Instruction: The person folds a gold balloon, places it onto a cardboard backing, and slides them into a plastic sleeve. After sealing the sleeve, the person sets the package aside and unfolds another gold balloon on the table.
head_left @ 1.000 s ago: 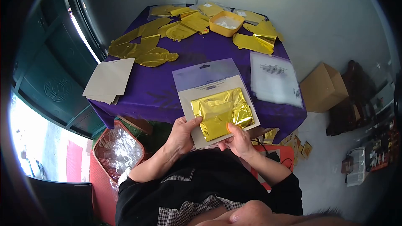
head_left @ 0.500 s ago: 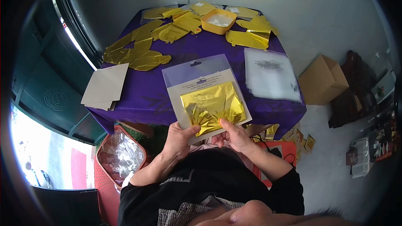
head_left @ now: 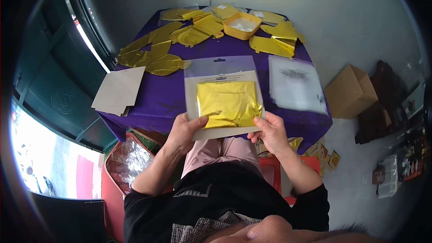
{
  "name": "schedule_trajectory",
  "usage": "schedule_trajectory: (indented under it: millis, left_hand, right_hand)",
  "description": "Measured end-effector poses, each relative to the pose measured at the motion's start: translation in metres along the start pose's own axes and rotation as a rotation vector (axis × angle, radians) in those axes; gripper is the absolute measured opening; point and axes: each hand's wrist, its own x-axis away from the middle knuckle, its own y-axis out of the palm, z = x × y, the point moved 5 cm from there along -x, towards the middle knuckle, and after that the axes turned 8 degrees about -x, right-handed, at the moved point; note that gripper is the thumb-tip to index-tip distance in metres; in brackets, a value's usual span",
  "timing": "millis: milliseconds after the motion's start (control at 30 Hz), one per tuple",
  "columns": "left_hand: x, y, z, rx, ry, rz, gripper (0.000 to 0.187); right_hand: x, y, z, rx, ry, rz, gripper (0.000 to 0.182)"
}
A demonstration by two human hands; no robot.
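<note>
Between my hands is a clear plastic bag [head_left: 240, 64] with a hang hole, a pale card backing and a folded gold foil balloon [head_left: 227, 101] inside. My left hand [head_left: 185, 130] grips its lower left edge, thumb on the front over the foil. At the lower right edge my right hand [head_left: 270, 131] pinches the bag, thumb in front and fingers partly behind. The bag is held tilted above my lap at the table's front edge.
A purple-covered table [head_left: 166, 94] carries grey cards [head_left: 119, 87] at left and a stack of clear bags [head_left: 297, 83] at right. Flat gold foil balloons [head_left: 155, 58] and a yellow tub [head_left: 243, 24] lie farther back. A red basket [head_left: 128, 164] and a cardboard box [head_left: 350, 91] flank the table.
The bag has turned more upright and moved slightly up and right. My hands have spread apart toward its lower corners, and the foil inside looks flatter.
</note>
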Motion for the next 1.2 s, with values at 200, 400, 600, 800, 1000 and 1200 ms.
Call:
schedule_trajectory:
  millis: [200, 400, 600, 800, 1000, 1200]
  left_hand:
    - [-0.015, 0.013, 0.033, -0.023, 0.036, -0.207, 0.040]
    - [-0.031, 0.001, 0.031, -0.033, -0.023, -0.143, 0.036]
    - [-0.042, -0.006, 0.036, -0.006, -0.037, -0.104, 0.031]
    - [-0.035, -0.015, 0.064, -0.659, -0.214, -0.092, 0.031]
    - [-0.014, 0.005, 0.093, -1.717, 0.859, 0.227, 0.047]
    - [-0.036, 0.043, 0.056, -1.669, 1.016, -0.158, 0.068]
  right_hand:
    - [-0.025, 0.004, -0.009, 0.029, -0.070, 0.011, 0.025]
    - [-0.042, 0.007, -0.014, 0.092, 0.045, 0.039, 0.029]
    - [-0.052, 0.010, -0.015, 0.018, 0.192, 0.022, 0.031]
    - [-0.064, 0.009, -0.011, 0.080, 0.248, 0.137, 0.022]
    - [-0.068, 0.004, -0.004, 0.134, 0.319, 0.215, 0.023]
    - [-0.065, 0.012, -0.011, 0.173, 0.349, 0.284, 0.022]
